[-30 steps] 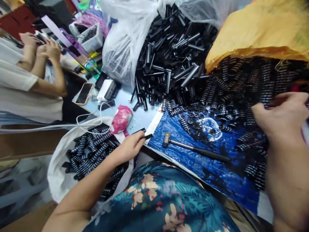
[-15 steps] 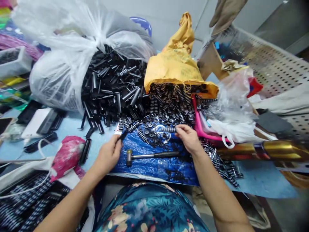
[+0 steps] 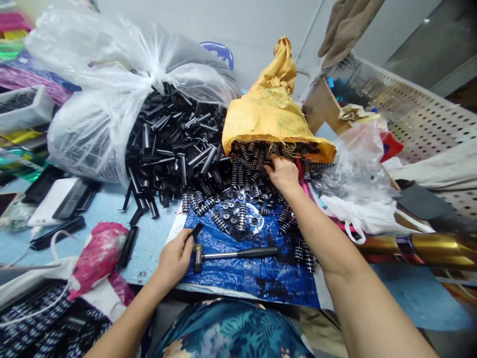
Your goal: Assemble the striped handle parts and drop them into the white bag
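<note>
At the crinkled yellow sack (image 3: 266, 119), mouth facing me, likely for reach: my right hand (image 3: 286, 175), by black-and-white ribbed cylinders (image 3: 242, 216), hold unclear; my left hand (image 3: 173, 262), pinching a flat black strip (image 3: 196, 230).

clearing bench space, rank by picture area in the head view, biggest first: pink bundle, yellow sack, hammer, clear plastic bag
clear plastic bag
yellow sack
pink bundle
hammer, long but thin

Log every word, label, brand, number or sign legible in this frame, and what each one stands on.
No text is legible.
Yellow sack: faint greenish print, too blurred to read.
Blue sheet: white printed mark, partly covered by small black parts, unreadable.
Hammer: no lettering can be made out.
</note>
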`<state>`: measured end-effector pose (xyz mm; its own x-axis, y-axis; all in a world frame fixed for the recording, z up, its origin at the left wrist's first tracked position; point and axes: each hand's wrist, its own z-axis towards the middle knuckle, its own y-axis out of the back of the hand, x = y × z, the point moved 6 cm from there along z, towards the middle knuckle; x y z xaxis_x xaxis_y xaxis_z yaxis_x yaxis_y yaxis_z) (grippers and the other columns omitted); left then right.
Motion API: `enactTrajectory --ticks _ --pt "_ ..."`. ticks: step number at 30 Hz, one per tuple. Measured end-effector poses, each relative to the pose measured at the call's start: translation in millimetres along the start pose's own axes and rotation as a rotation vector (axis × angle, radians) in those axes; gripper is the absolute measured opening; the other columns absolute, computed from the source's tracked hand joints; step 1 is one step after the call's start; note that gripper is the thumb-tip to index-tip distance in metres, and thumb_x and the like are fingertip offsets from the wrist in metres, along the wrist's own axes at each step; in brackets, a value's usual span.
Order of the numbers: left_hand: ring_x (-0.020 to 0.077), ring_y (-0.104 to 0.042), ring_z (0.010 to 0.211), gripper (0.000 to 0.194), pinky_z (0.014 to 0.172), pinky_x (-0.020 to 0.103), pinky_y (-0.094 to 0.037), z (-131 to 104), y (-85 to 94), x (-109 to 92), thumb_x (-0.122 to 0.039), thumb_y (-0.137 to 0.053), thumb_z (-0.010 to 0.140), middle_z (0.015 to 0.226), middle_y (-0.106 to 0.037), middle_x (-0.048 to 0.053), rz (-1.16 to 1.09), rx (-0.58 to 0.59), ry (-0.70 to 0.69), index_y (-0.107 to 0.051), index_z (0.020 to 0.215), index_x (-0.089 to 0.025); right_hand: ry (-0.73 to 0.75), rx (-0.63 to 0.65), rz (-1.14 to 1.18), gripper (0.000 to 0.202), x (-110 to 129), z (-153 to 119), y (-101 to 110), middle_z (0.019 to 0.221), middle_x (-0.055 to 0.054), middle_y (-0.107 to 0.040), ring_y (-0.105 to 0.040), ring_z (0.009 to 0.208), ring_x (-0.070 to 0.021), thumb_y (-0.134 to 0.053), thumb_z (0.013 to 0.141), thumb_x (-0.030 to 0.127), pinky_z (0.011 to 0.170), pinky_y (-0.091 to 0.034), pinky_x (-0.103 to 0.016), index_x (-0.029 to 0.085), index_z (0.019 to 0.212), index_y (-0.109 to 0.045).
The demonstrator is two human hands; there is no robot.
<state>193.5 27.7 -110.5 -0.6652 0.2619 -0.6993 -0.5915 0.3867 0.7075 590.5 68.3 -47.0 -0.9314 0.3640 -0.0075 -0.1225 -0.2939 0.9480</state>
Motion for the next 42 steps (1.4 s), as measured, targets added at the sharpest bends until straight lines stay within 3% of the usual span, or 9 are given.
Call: enactTrajectory --ticks 9,14,19,23,28,31,35,39,42 --pt "0.0206 -0.066 0.074 0.030 0.069 0.032 -0.047 -3.6 -1.2 3.9 -0.043 -0.038 0.097 0.080 -0.067 0.002 -0.043 -0.012 -0.020 -0.059 0.103 -0.022 -0.160 0.005 -0.075 0.039 -9.4 16.3 -14.7 0.105 -0.017 -0.066 -0.064 0.089 -0.0330 -0.052 0.107 0.036 0.077 -0.047 -0.036 0.011 0.137 -0.054" --pt "0.0205 -0.067 0.074 0.031 0.069 0.032 -0.048 -4.4 -2.2 4.9 -0.042 -0.039 0.097 0.081 -0.068 0.002 -0.028 -0.039 -0.029 -0.060 0.107 -0.022 -0.140 0.011 -0.081 0.042 -6.1 19.8 -14.7 0.110 -0.018 -0.065 -0.064 0.092 -0.0337 -0.059 0.105 0.041 0.077 -0.048 -0.036 0.010 0.134 -0.055" --pt "0.0197 -0.066 0.073 0.030 0.068 0.031 -0.048 -6.5 -0.9 2.9 -0.041 -0.039 0.098 0.080 -0.068 0.002 -0.029 -0.057 -0.039 -0.061 0.106 -0.022 -0.146 0.028 -0.040 0.036 -8.8 23.4 -16.9 0.110 -0.018 -0.067 -0.065 0.095 -0.0340 -0.063 0.103 0.029 0.082 -0.050 -0.037 0.013 0.134 -0.058" --pt "0.0181 -0.066 0.072 0.028 0.067 0.029 -0.048 -8.0 -1.9 2.3 -0.038 -0.040 0.099 0.080 -0.067 0.002 -0.029 -0.075 -0.070 -0.061 0.107 -0.021 -0.243 -0.047 0.147 0.035 -24.7 22.2 -16.5 0.104 -0.017 -0.070 -0.066 0.098 -0.0360 -0.066 0.096 0.024 0.089 -0.051 -0.040 0.011 0.128 -0.066" --pt "0.0213 -0.066 0.082 0.029 0.077 0.033 -0.050 -4.0 10.2 4.2 -0.029 -0.039 0.101 0.090 -0.069 0.008 0.227 -0.311 -0.221 -0.063 0.107 -0.015 -0.239 -0.137 0.306 0.035 -38.6 -0.7 -12.4 0.110 -0.013 -0.070 -0.067 0.100 -0.0303 -0.059 0.094 0.025 0.094 -0.053 -0.038 0.011 0.124 -0.069" --pt "0.0279 -0.064 0.089 0.029 0.082 0.040 -0.049 -2.1 20.4 0.0 -0.029 -0.044 0.099 0.096 -0.068 0.014 0.448 -0.420 -0.265 -0.066 0.106 -0.011 -0.178 -0.202 0.570 0.036 -37.5 -29.1 -7.5 0.106 -0.010 -0.072 -0.069 0.090 -0.0282 -0.060 0.091 0.031 0.091 -0.057 -0.039 0.012 0.119 -0.071" --pt "0.0267 -0.062 0.099 0.027 0.090 0.040 -0.048 -1.9 36.3 -29.9 -0.030 -0.050 0.099 0.107 -0.068 0.016 0.236 -0.422 -0.345 -0.066 0.109 -0.011 -0.042 -0.083 0.900 0.042 -11.5 -76.4 -3.3 0.108 -0.007 -0.071 -0.070 0.087 -0.0268 -0.064 0.092 0.044 0.082 -0.061 -0.040 0.016 0.124 -0.070" --pt "0.0186 -0.063 0.093 0.033 0.087 0.032 -0.049 23.2 41.1 -66.0 -0.036 -0.041 0.104 0.098 -0.069 0.009 -0.249 -0.287 -0.298 -0.066 0.103 -0.014 0.234 0.146 0.988 0.033 46.6 -121.3 21.2 0.116 -0.004 -0.069 -0.069 0.098 -0.0267 -0.065 0.097 0.040 0.091 -0.057 -0.040 0.023 0.125 -0.070" --pt "0.0189 -0.062 0.100 0.043 0.092 0.033 -0.047 43.3 27.8 -87.0 -0.048 -0.039 0.103 0.107 -0.068 0.011 -0.442 -0.133 -0.321 -0.064 0.112 -0.014 0.474 0.295 1.036 0.027 90.0 -149.7 51.0 0.122 -0.003 -0.067 -0.065 0.107 -0.0260 -0.061 0.102 0.033 0.097 -0.053 -0.039 0.026 0.127 -0.068"
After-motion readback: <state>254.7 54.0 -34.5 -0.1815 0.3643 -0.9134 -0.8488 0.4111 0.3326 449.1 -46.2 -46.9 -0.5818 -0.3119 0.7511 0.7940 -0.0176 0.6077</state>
